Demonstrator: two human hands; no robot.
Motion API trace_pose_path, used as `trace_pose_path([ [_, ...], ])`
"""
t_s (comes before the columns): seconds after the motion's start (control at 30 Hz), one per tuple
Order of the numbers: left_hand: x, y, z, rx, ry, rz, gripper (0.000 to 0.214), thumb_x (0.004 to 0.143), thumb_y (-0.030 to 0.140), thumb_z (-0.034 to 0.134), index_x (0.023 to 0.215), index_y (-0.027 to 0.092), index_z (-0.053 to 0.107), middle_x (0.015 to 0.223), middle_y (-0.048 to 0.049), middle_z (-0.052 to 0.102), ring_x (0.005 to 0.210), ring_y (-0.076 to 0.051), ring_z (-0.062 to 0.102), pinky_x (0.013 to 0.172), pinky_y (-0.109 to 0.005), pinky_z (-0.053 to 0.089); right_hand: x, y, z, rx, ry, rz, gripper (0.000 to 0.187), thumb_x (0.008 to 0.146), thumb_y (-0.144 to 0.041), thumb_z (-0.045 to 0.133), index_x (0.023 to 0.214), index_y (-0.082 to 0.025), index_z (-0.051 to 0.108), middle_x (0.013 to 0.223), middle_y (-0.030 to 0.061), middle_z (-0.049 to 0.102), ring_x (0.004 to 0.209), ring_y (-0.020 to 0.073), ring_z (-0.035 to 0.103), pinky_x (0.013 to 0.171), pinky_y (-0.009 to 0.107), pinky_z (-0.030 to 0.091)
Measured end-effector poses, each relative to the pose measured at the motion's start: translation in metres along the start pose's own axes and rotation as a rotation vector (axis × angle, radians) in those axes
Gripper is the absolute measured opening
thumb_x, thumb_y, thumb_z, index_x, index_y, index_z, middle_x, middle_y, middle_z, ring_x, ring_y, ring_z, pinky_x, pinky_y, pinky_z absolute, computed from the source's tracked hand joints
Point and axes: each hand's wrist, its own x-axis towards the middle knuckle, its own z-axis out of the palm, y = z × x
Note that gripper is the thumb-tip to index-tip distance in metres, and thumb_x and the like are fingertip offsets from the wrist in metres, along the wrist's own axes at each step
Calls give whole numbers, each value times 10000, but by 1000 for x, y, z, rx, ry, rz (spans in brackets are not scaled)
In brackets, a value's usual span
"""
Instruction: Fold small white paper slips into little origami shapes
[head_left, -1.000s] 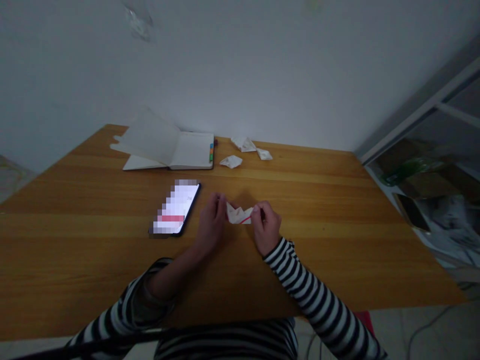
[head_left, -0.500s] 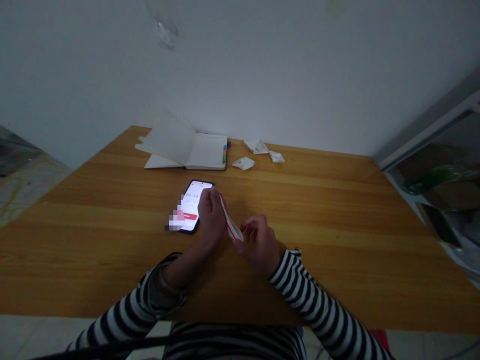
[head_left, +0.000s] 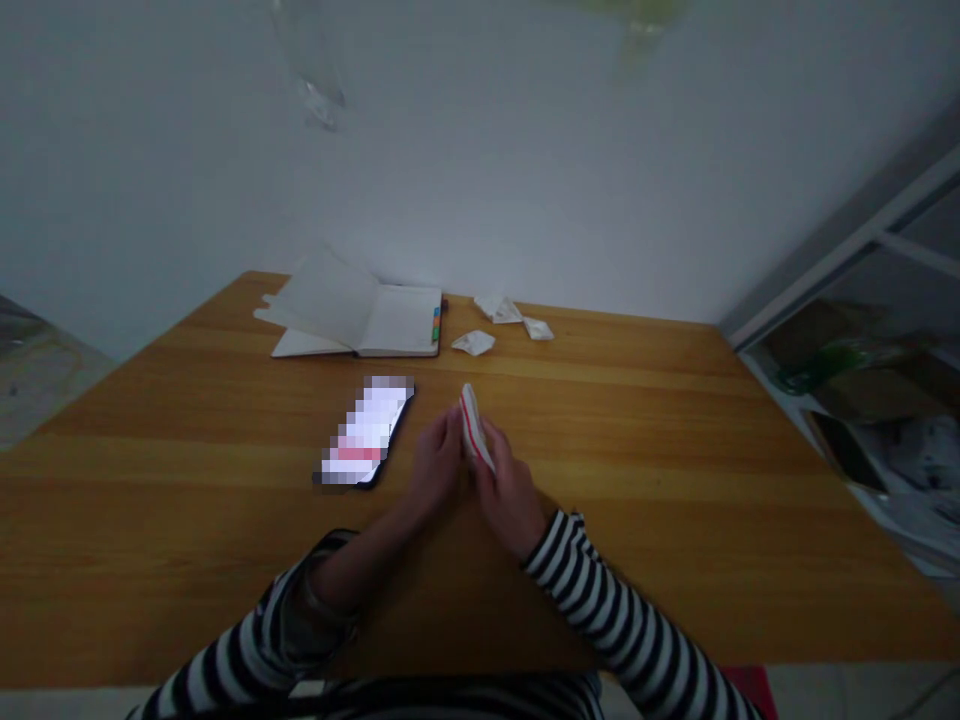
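Observation:
Between my two hands, above the table, is a small folded white paper [head_left: 471, 420] with a red stripe along it, tilted upright. My right hand [head_left: 510, 492] grips its right side and lower end, thumb and fingers closed around it. My left hand [head_left: 436, 458] is closed at the paper's left side, its fingertips pressed against it; part of those fingers is hidden. Left of my left hand a lit phone [head_left: 396, 436] lies on the table, its screen partly blurred.
On the wooden table [head_left: 637, 520], an open notebook [head_left: 405, 318] with coloured tabs lies at the back left. Several crumpled white paper pieces [head_left: 474, 343] rest beside it. A wall rises behind the table, and a cluttered shelf [head_left: 855, 400] stands at the right.
My right hand has moved up along the folded paper and closed on it. My left hand has shifted lower on its side, so more of the paper's top shows. The view has tilted slightly.

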Motion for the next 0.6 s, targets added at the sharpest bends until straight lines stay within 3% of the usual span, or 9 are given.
trace_pose_path([
  [0.07,-6,3,2,73,86,48,415,964,517,400,706,206,494,648,15,506,588,-157,480,539,-269,367,-1,-3,4,-17,-84,-71,617,983,-190,373,1579,-187,215,1557,146,419,1410,265,448,1160,470,382],
  [0.13,-8,7,-1,144,150,94,367,970,454,406,714,208,501,651,15,520,600,-163,485,556,-277,363,-3,-6,6,-19,-120,-114,671,979,-181,362,1602,-173,110,1532,166,443,1390,267,467,1141,463,397],
  [0.23,-5,10,-10,227,166,171,353,959,414,421,671,216,476,604,26,493,569,-161,468,542,-282,336,-6,-8,2,2,-137,-84,618,989,-279,443,1573,-186,262,1108,129,707,968,247,685,910,410,537],
  [0.33,-2,7,-15,259,198,193,354,954,408,430,653,223,452,581,35,466,545,-157,442,526,-283,317,-5,-10,-5,91,2,15,477,999,-350,464,1450,-196,479,779,32,675,676,180,631,678,311,521],
  [0.47,-7,0,-4,129,163,176,296,970,435,425,790,217,514,659,31,533,594,-166,510,564,-284,394,-2,-9,-5,194,107,29,306,977,-333,512,1224,-200,634,858,46,705,751,169,651,688,275,497],
  [0.6,-14,-3,9,-85,61,48,374,964,546,422,972,210,584,811,-5,629,687,-175,586,634,-295,477,1,-4,-1,274,253,120,213,990,-335,491,1125,-205,594,886,41,712,792,165,664,733,270,495],
])
